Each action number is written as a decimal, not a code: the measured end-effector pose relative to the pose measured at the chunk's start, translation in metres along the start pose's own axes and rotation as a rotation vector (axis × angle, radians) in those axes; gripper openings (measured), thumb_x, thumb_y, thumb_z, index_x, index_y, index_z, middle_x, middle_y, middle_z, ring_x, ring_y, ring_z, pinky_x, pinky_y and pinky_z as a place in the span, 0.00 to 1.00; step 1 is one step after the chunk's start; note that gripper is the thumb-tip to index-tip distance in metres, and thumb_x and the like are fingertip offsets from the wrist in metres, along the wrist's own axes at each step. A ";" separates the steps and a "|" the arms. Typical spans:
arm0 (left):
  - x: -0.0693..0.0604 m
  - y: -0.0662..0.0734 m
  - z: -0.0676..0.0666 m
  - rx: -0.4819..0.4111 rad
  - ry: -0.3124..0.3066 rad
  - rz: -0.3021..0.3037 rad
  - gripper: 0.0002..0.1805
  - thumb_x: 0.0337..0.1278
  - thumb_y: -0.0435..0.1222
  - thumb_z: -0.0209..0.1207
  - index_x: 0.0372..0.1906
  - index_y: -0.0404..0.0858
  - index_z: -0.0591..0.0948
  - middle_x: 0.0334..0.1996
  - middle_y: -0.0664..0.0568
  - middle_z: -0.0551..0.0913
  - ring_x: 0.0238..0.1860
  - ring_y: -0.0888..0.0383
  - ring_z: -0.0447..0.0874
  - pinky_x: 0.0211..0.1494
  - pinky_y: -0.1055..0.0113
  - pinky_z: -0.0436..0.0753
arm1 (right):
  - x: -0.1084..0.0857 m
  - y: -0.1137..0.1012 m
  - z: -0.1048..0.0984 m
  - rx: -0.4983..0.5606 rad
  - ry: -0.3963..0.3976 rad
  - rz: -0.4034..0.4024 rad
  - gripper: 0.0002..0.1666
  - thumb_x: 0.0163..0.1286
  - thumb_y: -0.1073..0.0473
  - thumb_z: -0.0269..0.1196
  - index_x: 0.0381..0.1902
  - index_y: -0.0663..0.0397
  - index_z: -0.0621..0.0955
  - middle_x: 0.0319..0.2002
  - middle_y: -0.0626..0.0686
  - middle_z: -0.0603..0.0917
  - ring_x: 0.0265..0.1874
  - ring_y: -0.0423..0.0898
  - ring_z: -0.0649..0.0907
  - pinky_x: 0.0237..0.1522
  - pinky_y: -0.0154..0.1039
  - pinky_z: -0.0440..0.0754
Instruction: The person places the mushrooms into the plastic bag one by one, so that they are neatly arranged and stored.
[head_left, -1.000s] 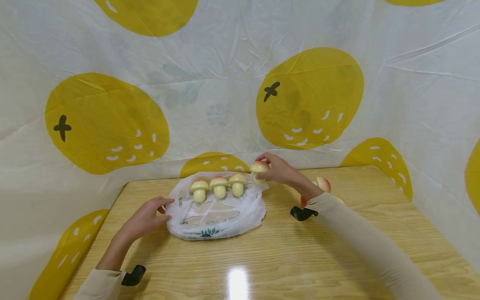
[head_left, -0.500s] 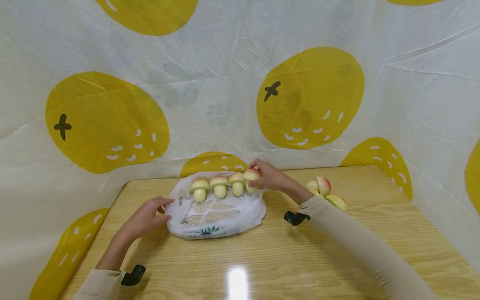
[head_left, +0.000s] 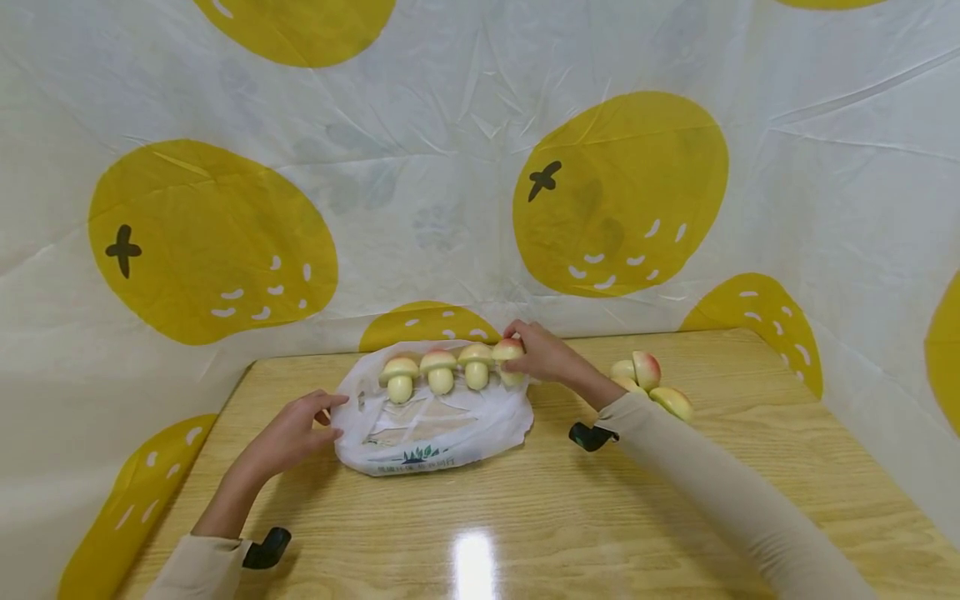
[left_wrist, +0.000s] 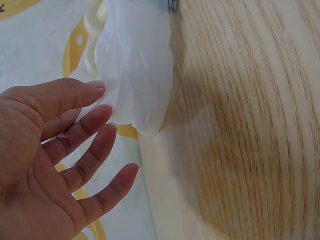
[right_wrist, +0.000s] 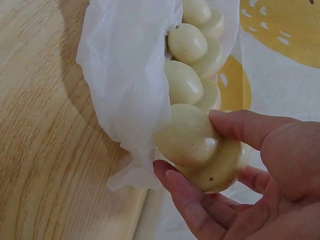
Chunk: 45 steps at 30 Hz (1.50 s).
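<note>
In the head view a white plastic bag (head_left: 427, 450) lies on the table, with three pale toy mushrooms in a row along its far side: a left one (head_left: 400, 380), a middle one (head_left: 438, 372) and a right one (head_left: 476, 367). My right hand (head_left: 542, 352) grips another toy mushroom (right_wrist: 187, 135) by cap and stem, at the row's right end. Thumb and fingers of my left hand (head_left: 300, 429) pinch the bag's left edge; in the left wrist view its index fingertip is hidden behind the film, while the other fingers spread loosely.
Several more pale, red-tinged toy pieces (head_left: 648, 379) lie on the wooden table (head_left: 600, 508) to the right, partly hidden by the right sleeve. A white cloth (head_left: 435, 208) with yellow fruit prints hangs behind the table's far edge.
My right hand has brought its mushroom left and slightly nearer, beside the row of three, then shifted a little right. My left hand has stayed at the bag's edge.
</note>
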<state>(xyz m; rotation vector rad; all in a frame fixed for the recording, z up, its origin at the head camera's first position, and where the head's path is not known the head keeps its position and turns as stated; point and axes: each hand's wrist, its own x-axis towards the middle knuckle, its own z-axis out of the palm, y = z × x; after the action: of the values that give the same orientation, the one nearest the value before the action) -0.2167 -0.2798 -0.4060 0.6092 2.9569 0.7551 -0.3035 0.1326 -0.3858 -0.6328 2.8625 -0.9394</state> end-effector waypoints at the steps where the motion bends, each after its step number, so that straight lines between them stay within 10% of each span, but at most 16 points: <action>1: 0.000 0.000 0.000 -0.001 0.000 0.000 0.25 0.58 0.29 0.68 0.61 0.26 0.79 0.45 0.46 0.83 0.42 0.53 0.80 0.44 0.59 0.82 | 0.000 0.000 0.000 -0.012 0.006 0.000 0.26 0.63 0.57 0.73 0.55 0.61 0.77 0.44 0.61 0.79 0.42 0.52 0.77 0.42 0.43 0.77; 22: 0.000 -0.003 0.000 -0.010 0.002 0.004 0.25 0.57 0.30 0.68 0.60 0.26 0.80 0.45 0.47 0.83 0.42 0.54 0.80 0.46 0.54 0.83 | -0.004 -0.004 0.014 -0.198 0.062 0.144 0.30 0.64 0.46 0.71 0.56 0.57 0.75 0.45 0.59 0.78 0.34 0.53 0.80 0.36 0.50 0.79; 45: 0.000 0.000 -0.002 -0.008 0.000 -0.009 0.25 0.58 0.30 0.68 0.61 0.26 0.79 0.44 0.47 0.83 0.42 0.52 0.81 0.47 0.54 0.83 | 0.000 0.003 0.012 -0.239 -0.014 0.039 0.35 0.62 0.50 0.75 0.60 0.63 0.78 0.50 0.59 0.84 0.47 0.54 0.82 0.49 0.50 0.79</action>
<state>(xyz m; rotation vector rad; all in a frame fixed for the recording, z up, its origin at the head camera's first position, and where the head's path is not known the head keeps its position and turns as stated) -0.2168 -0.2807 -0.4047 0.5948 2.9528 0.7662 -0.3023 0.1284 -0.3976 -0.5957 2.9876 -0.5901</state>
